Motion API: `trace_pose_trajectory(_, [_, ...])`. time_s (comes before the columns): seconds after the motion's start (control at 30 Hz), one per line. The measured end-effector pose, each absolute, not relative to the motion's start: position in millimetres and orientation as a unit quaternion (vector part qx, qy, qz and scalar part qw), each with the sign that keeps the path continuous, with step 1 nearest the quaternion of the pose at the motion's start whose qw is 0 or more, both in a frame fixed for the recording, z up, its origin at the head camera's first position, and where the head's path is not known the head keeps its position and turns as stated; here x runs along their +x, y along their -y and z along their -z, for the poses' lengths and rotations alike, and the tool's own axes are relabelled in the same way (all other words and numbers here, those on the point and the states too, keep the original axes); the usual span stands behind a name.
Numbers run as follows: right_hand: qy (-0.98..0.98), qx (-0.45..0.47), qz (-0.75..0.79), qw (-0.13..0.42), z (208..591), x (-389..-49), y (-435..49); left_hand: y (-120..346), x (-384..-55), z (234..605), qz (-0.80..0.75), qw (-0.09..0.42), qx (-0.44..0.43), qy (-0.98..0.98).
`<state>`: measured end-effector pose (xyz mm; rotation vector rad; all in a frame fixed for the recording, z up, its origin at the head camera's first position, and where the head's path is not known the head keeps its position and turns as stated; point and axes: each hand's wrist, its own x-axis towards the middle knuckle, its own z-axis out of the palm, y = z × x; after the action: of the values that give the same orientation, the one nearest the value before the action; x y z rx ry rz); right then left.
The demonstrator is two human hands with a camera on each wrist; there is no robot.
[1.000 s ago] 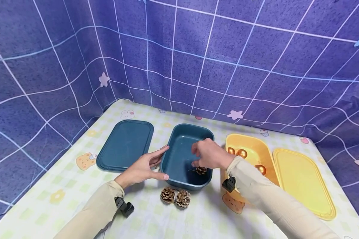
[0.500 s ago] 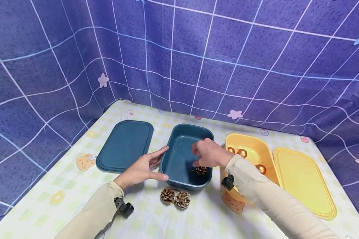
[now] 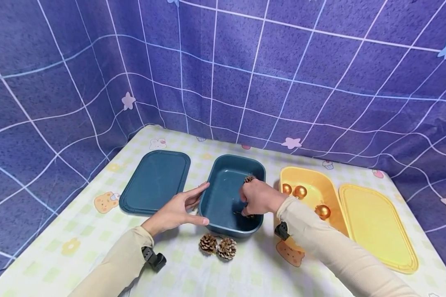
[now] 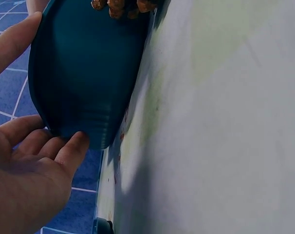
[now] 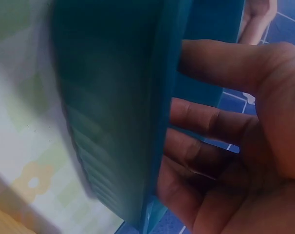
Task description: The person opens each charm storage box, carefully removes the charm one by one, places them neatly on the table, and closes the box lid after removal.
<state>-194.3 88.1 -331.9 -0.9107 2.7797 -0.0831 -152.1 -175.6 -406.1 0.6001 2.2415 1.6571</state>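
Inside the dark teal box, my right hand reaches down over the right rim with curled fingers. It grips a brown pine cone, mostly covered by the hand. Another pine cone shows just beyond the knuckles. In the right wrist view the fingers pass behind the box wall, so their tips are hidden. My left hand spans the box's near left corner, thumb at the front and fairly straight fingers along the left side. Two pine cones lie together on the cloth before the box.
A teal lid lies flat at left. To the right, a yellow box holds several gold baubles, and a yellow lid lies beside it. A purple grid-patterned curtain hangs behind the table.
My right hand has shifted slightly toward me inside the teal box, covering more of the near pine cone and uncovering the one beyond its knuckles. My left hand stays at the box corner.
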Motion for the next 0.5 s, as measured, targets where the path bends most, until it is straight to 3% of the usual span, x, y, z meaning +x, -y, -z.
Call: trace_pose_trajectory(0.5, [-0.940, -0.322, -0.008, 0.111, 341.0, -193.6, -83.2, 175.7, -149.5, 403.8, -0.573, 0.151, 0.201, -0.780])
